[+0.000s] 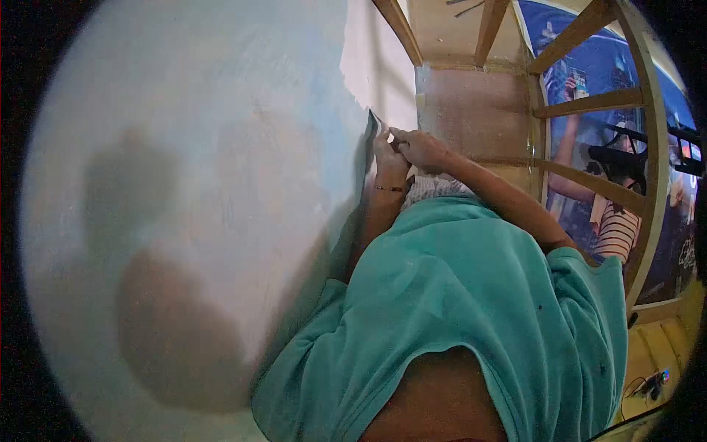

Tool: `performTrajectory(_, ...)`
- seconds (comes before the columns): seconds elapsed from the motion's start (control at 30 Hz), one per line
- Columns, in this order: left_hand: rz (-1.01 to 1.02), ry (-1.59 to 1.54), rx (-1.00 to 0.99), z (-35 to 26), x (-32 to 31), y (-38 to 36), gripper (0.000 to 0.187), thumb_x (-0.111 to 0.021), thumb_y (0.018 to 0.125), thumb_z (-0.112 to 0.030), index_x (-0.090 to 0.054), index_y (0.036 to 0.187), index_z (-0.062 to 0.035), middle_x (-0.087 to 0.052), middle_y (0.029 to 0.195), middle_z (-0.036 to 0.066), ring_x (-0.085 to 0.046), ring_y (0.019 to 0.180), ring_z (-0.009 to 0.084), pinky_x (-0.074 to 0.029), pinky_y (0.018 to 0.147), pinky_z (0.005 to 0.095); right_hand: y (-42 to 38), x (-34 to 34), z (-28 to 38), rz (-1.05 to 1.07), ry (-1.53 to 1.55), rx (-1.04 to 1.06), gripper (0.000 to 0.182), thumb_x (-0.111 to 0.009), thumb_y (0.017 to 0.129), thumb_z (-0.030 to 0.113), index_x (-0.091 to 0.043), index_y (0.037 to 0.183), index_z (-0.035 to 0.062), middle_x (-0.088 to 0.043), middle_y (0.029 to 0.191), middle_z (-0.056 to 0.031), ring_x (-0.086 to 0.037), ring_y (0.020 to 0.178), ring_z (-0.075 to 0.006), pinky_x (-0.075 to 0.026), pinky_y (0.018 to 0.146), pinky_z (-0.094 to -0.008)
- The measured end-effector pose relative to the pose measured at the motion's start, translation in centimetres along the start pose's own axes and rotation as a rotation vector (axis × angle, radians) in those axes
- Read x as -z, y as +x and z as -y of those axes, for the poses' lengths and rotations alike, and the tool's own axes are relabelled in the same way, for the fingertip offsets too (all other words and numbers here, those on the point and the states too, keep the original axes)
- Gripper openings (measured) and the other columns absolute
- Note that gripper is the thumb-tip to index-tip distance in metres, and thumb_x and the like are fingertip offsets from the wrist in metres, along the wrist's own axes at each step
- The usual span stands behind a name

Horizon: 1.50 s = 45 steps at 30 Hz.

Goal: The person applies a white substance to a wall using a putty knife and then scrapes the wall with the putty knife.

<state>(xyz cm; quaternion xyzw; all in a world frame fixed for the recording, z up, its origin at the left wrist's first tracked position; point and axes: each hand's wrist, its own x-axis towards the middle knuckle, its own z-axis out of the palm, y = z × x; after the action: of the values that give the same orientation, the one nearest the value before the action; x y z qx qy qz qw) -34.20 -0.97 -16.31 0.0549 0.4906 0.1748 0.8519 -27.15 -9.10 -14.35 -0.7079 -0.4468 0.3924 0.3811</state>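
Here, near the upper centre of the frame, the left hand [388, 151] and the right hand [418, 147] meet at the torn edge of a dark sheet [370, 140] lying flat against the pale wall [221, 184]. Both hands are closed in a pinch on that edge, close together, seemingly to keep the thin material from slipping. A teal garment [471, 309] fills the lower right; a wooden frame [589, 96] stands at the upper right.

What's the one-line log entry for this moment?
left hand: at dark strip on wall | right hand: touching left hand | grip: unclear
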Motion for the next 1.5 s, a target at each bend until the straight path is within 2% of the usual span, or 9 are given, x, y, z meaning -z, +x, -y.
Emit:
performTrajectory(0.47,-0.093,0.036,-0.015,0.0,-1.9,-1.6,0.031,-0.041,0.080,-0.030,-0.047,0.084,0.0003,-0.051,0.085,0.015,-0.050,0.080,0.0273,-0.042,0.072,0.0410,-0.8,0.7,1.4,0.015,0.091,-0.016,0.038,-0.040,0.075,0.011,-0.042,0.110,-0.0015,-0.054,0.090,-0.0231,-0.054,0.081,-0.0344,-0.043,0.071,-0.0400)
performTrajectory(0.57,-0.110,0.019,-0.035,0.1,-1.5,-2.0,0.032,-0.041,0.080,-0.030,-0.047,0.085,0.0005,-0.051,0.086,0.015,-0.050,0.081,0.0276,-0.041,0.072,0.0414,-0.3,1.0,1.9,0.009,-0.064,0.006,0.038,-0.041,0.075,0.012,-0.042,0.110,-0.0020,-0.054,0.091,-0.0226,-0.054,0.082,-0.0336,-0.044,0.072,-0.0387)
performTrajectory(0.7,-0.048,0.040,-0.023,0.1,-0.5,-2.1,0.034,-0.042,0.080,-0.032,-0.047,0.086,0.0009,-0.051,0.086,0.015,-0.050,0.081,0.0278,-0.041,0.072,0.0420,0.1,0.6,1.8,0.057,-0.052,-0.105,0.038,-0.039,0.076,0.013,-0.042,0.112,0.0005,-0.055,0.092,-0.0196,-0.055,0.078,-0.0322,-0.042,0.073,-0.0392)
performTrajectory(0.8,0.021,0.015,0.007,-0.1,0.1,-0.1,0.035,-0.042,0.080,-0.033,-0.047,0.088,0.0011,-0.050,0.087,0.016,-0.049,0.082,0.0280,-0.041,0.073,0.0424,0.1,-0.3,0.7,-0.019,-0.022,0.007,0.038,-0.037,0.077,0.013,-0.041,0.112,0.0007,-0.055,0.093,-0.0193,-0.055,0.079,-0.0316,-0.042,0.073,-0.0390)
performTrajectory(0.9,0.042,-0.062,0.059,-0.4,1.1,1.3,0.037,-0.043,0.080,-0.034,-0.046,0.089,0.0015,-0.050,0.088,0.016,-0.049,0.084,0.0284,-0.041,0.074,0.0426,-0.4,0.4,0.8,0.022,0.101,-0.031,0.038,-0.041,0.076,0.014,-0.040,0.110,-0.0023,-0.055,0.090,-0.0223,-0.058,0.071,-0.0313,-0.047,0.061,-0.0380)
performTrajectory(1.0,-0.002,-0.032,0.063,-0.2,0.1,-0.2,0.039,-0.044,0.080,-0.035,-0.046,0.090,0.0022,-0.051,0.088,0.016,-0.049,0.084,0.0288,-0.040,0.075,0.0425,0.3,0.8,2.0,0.070,-0.031,-0.123,0.038,-0.038,0.076,0.011,-0.041,0.112,0.0002,-0.056,0.093,-0.0174,-0.055,0.082,-0.0320,-0.042,0.075,-0.0379)
performTrajectory(1.3,0.028,0.048,-0.010,-0.1,0.1,-0.5,0.039,-0.046,0.080,-0.036,-0.049,0.090,0.0014,-0.052,0.088,0.016,-0.050,0.084,0.0281,-0.041,0.074,0.0417,-0.6,0.8,1.6,-0.011,0.025,0.024,0.037,-0.038,0.077,0.011,-0.041,0.113,0.0043,-0.057,0.092,-0.0167,-0.056,0.079,-0.0321,-0.043,0.075,-0.0384)
performTrajectory(1.37,0.166,0.096,-0.080,-0.1,-0.3,-1.9,0.038,-0.046,0.079,-0.036,-0.050,0.089,0.0009,-0.052,0.087,0.016,-0.051,0.082,0.0278,-0.042,0.072,0.0410,-0.5,1.7,3.0,0.063,-0.014,-0.075,0.038,-0.038,0.077,0.011,-0.040,0.114,0.0040,-0.057,0.093,-0.0166,-0.056,0.080,-0.0317,-0.043,0.075,-0.0381)
performTrajectory(1.5,0.086,-0.023,0.037,-0.4,2.4,1.7,0.038,-0.046,0.079,-0.036,-0.050,0.086,0.0013,-0.052,0.086,0.015,-0.051,0.080,0.0274,-0.043,0.070,0.0406,-0.2,0.9,2.5,0.123,0.164,-0.285,0.040,-0.037,0.077,0.011,-0.038,0.117,0.0031,-0.056,0.093,-0.0180,-0.055,0.082,-0.0319,-0.042,0.076,-0.0382)
